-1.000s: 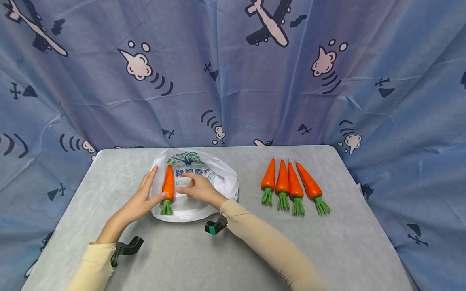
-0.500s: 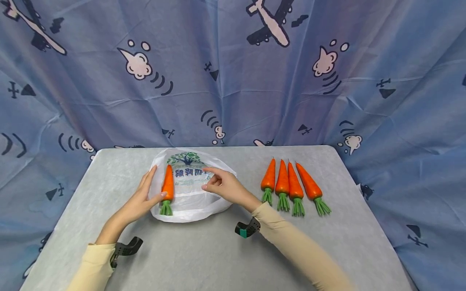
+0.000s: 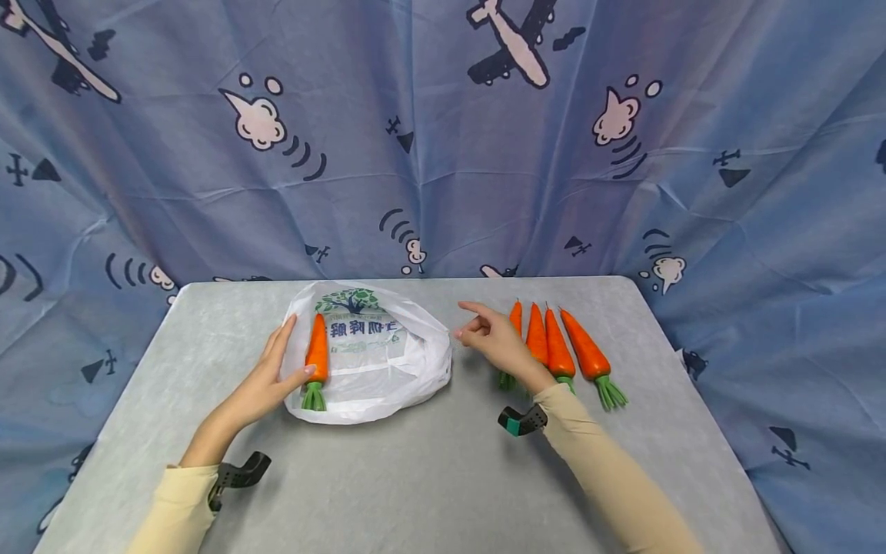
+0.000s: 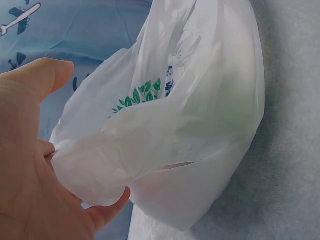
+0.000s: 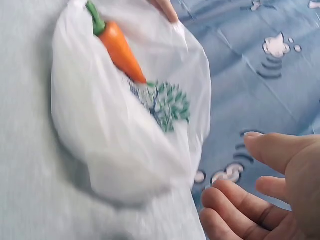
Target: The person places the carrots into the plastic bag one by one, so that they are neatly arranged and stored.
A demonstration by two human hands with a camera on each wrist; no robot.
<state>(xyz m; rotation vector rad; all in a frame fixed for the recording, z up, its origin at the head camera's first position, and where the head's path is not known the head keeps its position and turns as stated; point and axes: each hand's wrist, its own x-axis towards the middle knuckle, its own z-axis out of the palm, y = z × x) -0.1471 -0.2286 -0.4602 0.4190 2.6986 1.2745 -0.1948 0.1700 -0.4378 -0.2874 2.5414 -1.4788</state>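
Note:
In the head view my left hand (image 3: 259,381) lies along the left side of a white plastic bag (image 3: 388,385), fingers spread and the thumb at the carrot. An orange carrot (image 3: 318,346) with green stalks lies at the left in the bag's mouth, also visible in the right wrist view. The left wrist view shows the bag rim (image 4: 90,175) against the fingers, with the thumb apart from it. My right hand (image 3: 501,342), holding nothing, is between the bag and several loose carrots (image 3: 587,346), with its fingers loosely bent and partly overlapping the leftmost ones.
Bag and carrots lie on a grey table (image 3: 388,485). Behind its far edge hangs a blue curtain (image 3: 443,154) printed with planes. Each wrist wears a black camera strap, the right one (image 3: 522,421) close above the table.
My right hand has moved right, from over the bag to beside the loose carrots. The bag's right rim, spread half a second ago, now folds inward. The left hand stays put.

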